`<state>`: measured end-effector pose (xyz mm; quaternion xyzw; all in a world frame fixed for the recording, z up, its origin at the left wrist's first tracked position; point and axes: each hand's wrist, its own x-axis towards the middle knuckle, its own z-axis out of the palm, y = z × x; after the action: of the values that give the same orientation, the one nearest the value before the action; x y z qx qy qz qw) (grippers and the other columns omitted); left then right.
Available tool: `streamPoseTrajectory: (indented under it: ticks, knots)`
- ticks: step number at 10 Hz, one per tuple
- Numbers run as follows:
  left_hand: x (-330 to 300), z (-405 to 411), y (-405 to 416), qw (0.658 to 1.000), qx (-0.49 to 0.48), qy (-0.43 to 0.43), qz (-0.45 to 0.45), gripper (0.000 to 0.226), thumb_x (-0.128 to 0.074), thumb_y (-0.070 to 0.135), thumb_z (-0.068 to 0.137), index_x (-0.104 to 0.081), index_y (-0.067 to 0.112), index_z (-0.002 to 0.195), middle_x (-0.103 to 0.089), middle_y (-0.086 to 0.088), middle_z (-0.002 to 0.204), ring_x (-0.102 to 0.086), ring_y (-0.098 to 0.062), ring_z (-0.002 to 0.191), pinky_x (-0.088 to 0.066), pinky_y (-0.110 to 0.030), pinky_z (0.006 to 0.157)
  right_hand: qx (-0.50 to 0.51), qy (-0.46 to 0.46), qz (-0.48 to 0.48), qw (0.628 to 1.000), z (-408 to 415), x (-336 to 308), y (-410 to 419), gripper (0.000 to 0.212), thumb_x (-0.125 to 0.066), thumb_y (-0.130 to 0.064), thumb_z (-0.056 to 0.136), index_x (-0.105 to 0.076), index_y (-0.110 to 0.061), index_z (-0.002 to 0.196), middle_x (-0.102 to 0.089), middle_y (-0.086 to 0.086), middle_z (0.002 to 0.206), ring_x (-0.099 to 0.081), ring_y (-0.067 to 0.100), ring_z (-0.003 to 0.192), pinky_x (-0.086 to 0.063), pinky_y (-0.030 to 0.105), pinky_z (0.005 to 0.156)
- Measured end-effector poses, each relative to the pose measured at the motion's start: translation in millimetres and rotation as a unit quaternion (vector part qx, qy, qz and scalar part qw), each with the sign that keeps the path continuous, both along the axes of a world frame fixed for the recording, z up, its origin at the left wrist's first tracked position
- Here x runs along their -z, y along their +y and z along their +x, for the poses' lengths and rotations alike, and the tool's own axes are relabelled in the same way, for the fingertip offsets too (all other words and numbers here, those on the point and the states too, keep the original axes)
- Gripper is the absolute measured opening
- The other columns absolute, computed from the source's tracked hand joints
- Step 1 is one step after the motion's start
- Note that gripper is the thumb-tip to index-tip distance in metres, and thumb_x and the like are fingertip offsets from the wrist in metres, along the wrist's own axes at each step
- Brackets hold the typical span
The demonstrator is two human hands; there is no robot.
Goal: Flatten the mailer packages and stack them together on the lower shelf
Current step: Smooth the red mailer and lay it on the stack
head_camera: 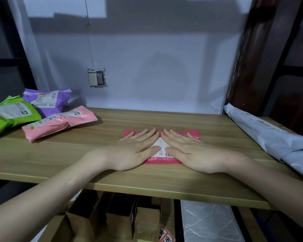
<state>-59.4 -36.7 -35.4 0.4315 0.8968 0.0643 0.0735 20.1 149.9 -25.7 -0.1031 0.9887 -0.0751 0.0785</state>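
Two hands lie flat, fingers straight & spread, on the hot-pink mailer [191, 134] at mid shelf [112, 126]: left hand [136, 149] and right hand [187, 151], index tips nearly touching, forearms reaching in from the near edge. Step in hand looks like flattening. Next probably: press air outward, then carry it to the lower shelf. Pale pink mailer [59, 123], green mailer [12, 112] & purple mailer [49, 102] wait puffy at far left.

A wooden shelf [112, 154] is seen; a hot-pink mailer [191, 134] lies at centre, pale pink [59, 123], green [10, 114] and purple [49, 100] mailers at left, a grey mailer [269, 135] at right.
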Motion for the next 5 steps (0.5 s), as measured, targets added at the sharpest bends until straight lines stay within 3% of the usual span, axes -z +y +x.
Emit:
streamPoseTrajectory:
  ticks: [5]
  knots:
    - [-1.8, 1.1, -0.1, 1.0, 0.001, -0.009, -0.009, 0.06, -0.014, 0.052, 0.097, 0.01, 0.033, 0.149, 0.017, 0.015, 0.156, 0.016, 0.001, 0.141, 0.012, -0.024, 0.112, -0.001, -0.009, 0.008, 1.0, -2.1, 1.1, -0.4, 0.055, -0.011, -0.045, 0.1, 0.012, -0.03, 0.147, 0.019, -0.014, 0.155, 0.018, -0.002, 0.141, 0.013, 0.031, 0.117]
